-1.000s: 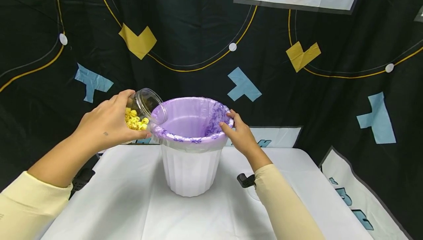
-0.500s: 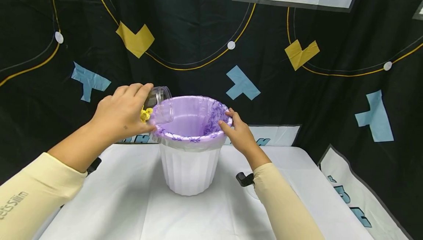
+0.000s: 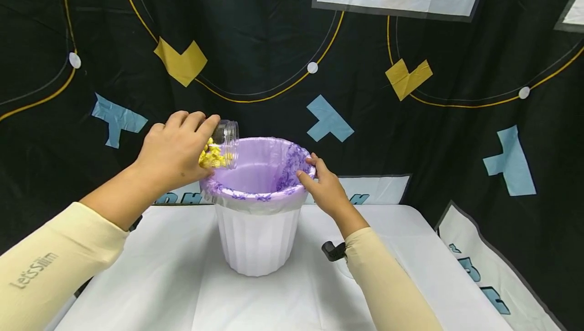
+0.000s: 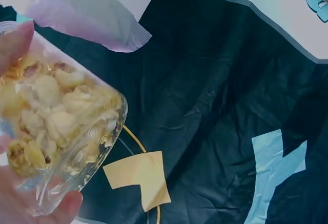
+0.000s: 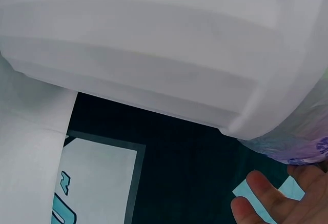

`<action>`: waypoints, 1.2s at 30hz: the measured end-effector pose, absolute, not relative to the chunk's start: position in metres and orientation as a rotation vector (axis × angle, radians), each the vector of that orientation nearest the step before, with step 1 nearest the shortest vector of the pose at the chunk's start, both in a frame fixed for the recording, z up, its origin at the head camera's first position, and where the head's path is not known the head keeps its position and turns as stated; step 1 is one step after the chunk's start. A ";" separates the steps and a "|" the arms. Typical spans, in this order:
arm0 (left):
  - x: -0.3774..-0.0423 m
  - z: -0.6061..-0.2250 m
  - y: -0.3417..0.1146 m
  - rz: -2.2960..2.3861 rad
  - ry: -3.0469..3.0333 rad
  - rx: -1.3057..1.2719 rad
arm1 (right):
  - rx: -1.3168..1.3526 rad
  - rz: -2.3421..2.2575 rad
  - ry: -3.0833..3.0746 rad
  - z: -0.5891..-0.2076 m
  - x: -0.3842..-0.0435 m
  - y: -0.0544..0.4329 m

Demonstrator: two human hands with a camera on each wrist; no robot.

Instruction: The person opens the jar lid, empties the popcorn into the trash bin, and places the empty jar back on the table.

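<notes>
My left hand (image 3: 175, 146) grips a clear plastic jar (image 3: 230, 138) of yellow popcorn (image 3: 213, 156), tipped on its side over the left rim of a white trash can (image 3: 257, 240). Its lidless mouth faces right, over the opening. In the left wrist view the popcorn (image 4: 61, 106) shows through the jar wall between fingers and thumb. A purple flowered bag (image 3: 260, 158) lines the can and folds down over its rim. My right hand (image 3: 326, 189) holds the right rim, thumb on the near side, fingers behind. The right wrist view shows the can's ribbed side (image 5: 143, 55) close up.
The can stands upright on a white-covered table (image 3: 255, 305). A black curtain (image 3: 274, 32) with yellow and blue patches hangs behind. A black wrist device (image 3: 334, 251) sits by my right sleeve, and a lettered white banner (image 3: 483, 265) lies beyond the table's right edge.
My left hand has moved right and slightly up, carrying the jar further over the can's opening, and the jar now lies nearly level. The popcorn has shifted inside it. My right hand stays on the rim.
</notes>
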State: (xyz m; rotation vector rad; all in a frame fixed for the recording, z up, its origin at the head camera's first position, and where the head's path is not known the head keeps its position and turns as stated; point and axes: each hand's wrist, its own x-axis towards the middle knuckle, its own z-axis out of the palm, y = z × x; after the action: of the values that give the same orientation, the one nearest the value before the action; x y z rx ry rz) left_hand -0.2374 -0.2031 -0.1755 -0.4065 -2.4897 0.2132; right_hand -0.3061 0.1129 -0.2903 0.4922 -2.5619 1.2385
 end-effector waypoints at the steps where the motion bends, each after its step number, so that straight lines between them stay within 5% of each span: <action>1: -0.238 -0.176 -0.203 0.222 -2.477 -0.414 | 0.495 1.240 -2.557 -0.290 -0.306 0.113; 36: -0.256 -0.182 -0.186 0.460 -2.360 -0.546 | 0.466 1.189 -2.559 -0.292 -0.308 0.112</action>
State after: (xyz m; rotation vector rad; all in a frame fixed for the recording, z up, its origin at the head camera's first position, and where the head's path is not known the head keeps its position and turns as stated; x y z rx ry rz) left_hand -0.2563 -0.1861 -0.1824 -0.5461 -2.3602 0.4595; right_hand -0.3080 0.1124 -0.2920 0.4659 -2.5590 1.1895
